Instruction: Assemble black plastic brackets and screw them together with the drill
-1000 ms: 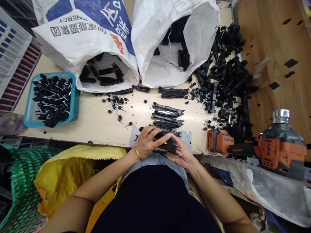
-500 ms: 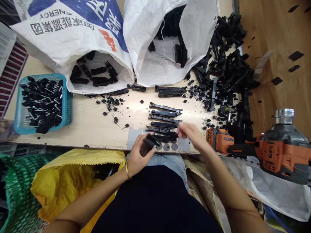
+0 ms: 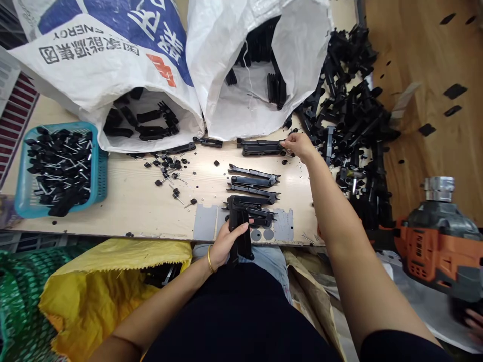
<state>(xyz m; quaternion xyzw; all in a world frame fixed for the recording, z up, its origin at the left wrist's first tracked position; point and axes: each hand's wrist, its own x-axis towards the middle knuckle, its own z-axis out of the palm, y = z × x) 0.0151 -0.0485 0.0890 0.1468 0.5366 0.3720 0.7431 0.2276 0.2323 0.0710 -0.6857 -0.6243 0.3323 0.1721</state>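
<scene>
My left hand point(image 3: 226, 245) is closed round a long black plastic piece point(image 3: 238, 223), held at the table's front edge above my lap. My right hand point(image 3: 300, 146) reaches to the far side of the table. Its thumb and finger pinch the right end of a slim black plastic arm point(image 3: 258, 143), which lies against a second black piece. Between my hands lies a row of slim black arms point(image 3: 252, 182), side by side. The nearest of them are partly hidden behind the piece in my left hand.
Two white woven sacks point(image 3: 211, 100) with black parts stand at the back. A blue basket point(image 3: 100, 176) holds black-headed screws. Black parts point(image 3: 362, 110) are heaped at right, beside an orange power tool point(image 3: 426, 251). Another person's hand point(image 3: 474, 322) shows at the right edge.
My right hand has moved from the row's right end to the slim arm at the back. The piece in my left hand has turned lengthwise and now stretches over the row's near end.
</scene>
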